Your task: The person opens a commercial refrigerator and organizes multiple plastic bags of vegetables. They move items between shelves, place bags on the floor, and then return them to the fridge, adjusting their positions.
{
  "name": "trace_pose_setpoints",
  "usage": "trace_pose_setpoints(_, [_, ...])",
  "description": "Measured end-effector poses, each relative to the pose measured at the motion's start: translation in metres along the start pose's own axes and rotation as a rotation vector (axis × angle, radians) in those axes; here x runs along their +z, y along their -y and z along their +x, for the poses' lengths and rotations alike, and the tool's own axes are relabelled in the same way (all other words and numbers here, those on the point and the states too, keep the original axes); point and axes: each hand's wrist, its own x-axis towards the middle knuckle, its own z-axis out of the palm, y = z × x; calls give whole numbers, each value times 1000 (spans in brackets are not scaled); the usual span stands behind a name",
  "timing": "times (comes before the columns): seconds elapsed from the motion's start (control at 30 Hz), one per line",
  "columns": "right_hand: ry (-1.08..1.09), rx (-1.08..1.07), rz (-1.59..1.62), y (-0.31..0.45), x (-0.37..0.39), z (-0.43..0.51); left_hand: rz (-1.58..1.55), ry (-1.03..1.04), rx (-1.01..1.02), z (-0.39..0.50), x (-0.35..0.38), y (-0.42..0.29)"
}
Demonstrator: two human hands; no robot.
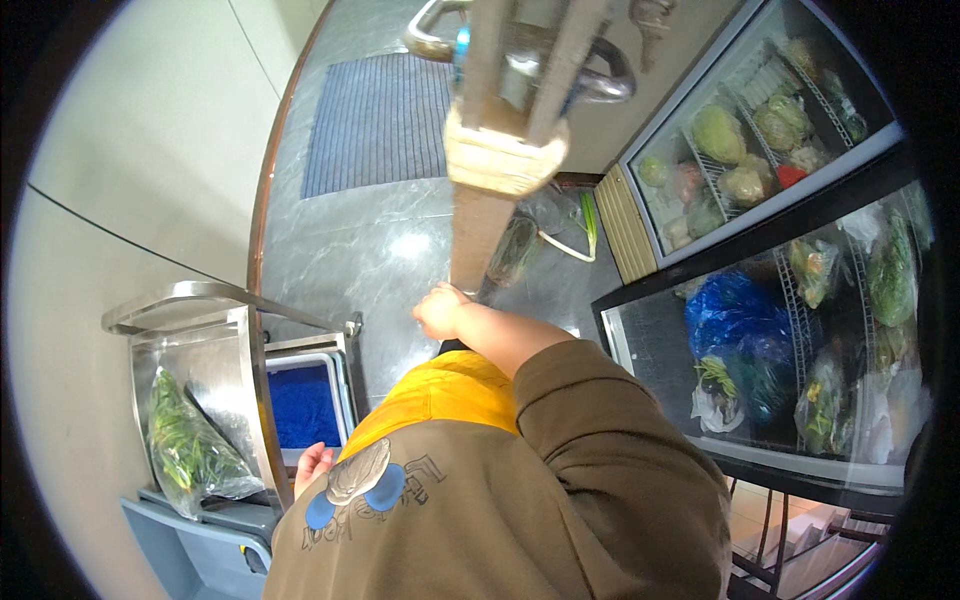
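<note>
My right hand is in front of my body with its fingers curled. It overlaps the lower end of a brown door edge, and I cannot tell whether it touches or grips anything. The door stands edge-on before me, with a curved metal handle on one side and a second one on the other. A cream-coloured wrap or block sits around the edge. Low at my left side, my left hand shows only its fingers, beside a stainless steel trolley; my shirt hides the rest.
A clear bag of leafy greens lies on the trolley, above a grey bin. A blue tub is alongside. Bagged vegetables and a leek lie on the floor. Glass-door fridges line the right. A ribbed mat lies ahead.
</note>
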Motion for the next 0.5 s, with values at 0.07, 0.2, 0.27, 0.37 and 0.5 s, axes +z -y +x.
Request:
trace_pose_setpoints(0.07, [-76,40,66,-4,6,-16,51,12,98,-2,7,-2])
trace_pose_setpoints(0.2, [-137,145,97,-9,11,-47,161,-39,127,-13,30,-12])
trace_pose_setpoints(0.27, [-64,218,123,-12,8,-58,93,-13,76,-17,40,-27])
trace_pose_setpoints(0.37, [25,328,150,-17,1,-69,245,-25,119,-23,55,-45])
trace_pose_setpoints(0.5, [101,446,237,-27,0,-80,187,38,85,-17,71,-66])
